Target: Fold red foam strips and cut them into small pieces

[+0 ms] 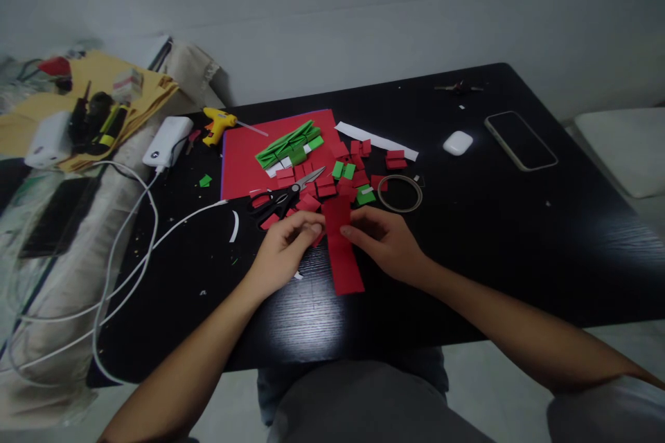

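A long red paper strip (343,259) is held up between my hands over the near part of the table. My left hand (291,242) pinches its left edge between thumb and fingers. On the other side, my right hand (384,239) grips the right edge, with the thumb across the front. Just beyond the strip lie several small folded red paper pieces (326,185) and a few green ones (366,195). Black-handled scissors (296,188) rest among them, blades pointing away to the right. The fingers behind the strip are hidden.
Behind the pile, green folded paper (288,144) lies on red sheets (239,173). A yellow glue gun (219,126) and white power bank (169,141) stand left, with white cables. Rightward are a tape ring (400,194), white case (458,143) and phone (521,141).
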Motion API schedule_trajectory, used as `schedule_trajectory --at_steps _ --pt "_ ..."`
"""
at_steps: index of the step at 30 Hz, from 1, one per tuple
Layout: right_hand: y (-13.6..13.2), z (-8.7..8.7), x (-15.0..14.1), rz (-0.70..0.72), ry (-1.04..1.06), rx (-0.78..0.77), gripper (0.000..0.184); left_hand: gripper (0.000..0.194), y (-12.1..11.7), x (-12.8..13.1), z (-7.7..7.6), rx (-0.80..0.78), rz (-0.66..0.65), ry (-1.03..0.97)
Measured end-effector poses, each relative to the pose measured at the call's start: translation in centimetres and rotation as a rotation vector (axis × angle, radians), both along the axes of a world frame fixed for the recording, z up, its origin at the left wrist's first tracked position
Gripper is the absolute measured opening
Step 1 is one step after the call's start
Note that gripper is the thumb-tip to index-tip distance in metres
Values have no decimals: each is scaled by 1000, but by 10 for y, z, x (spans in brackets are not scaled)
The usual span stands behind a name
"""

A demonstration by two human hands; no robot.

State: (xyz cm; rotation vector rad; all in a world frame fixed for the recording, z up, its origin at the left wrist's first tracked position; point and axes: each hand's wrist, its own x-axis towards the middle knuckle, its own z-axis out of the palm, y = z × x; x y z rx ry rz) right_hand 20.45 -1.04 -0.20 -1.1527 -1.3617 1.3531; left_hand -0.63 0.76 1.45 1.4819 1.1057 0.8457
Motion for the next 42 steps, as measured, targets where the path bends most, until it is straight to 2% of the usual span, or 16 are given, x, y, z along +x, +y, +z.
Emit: schedule_trajectory --at_steps 2,6,10,15,18,20,23,26,29,35,38,42 --pt "1 -2 -1 0 30 -27 27 17 -2 1 0 -30 2 -48" --pt "1 -5 -1 -1 46 -27 33 19 -6 4 0 -69 9 -113" --pt "-1 -5 0 15 -3 -20 40 17 -6 7 -3 -52 50 -140" --pt "-4 -3 -2 52 57 0 51 27 -6 6 -8 -42 97 -185" --pt "-5 -3 -2 51 54 32 57 25 -6 6 -8 -33 92 -187" --pt "-5 -3 -1 63 31 60 50 21 -6 6 -6 -17 87 -165" --pt "-4 -1 0 88 0 96 27 15 -6 7 -3 27 84 -120" --pt "-2 1 0 93 -3 60 13 11 -6 7 -1 59 75 -75" --pt "-1 2 0 79 31 -2 12 11 -7 6 -2 47 73 -65" --pt "0 2 0 34 120 -69 21 24 -8 6 -4 -56 93 -153" --pt "1 1 0 19 135 -76 21 20 -7 6 -4 -76 56 -35" --pt "2 -1 -1 13 153 -77 19 26 -7 5 -4 -64 22 51"
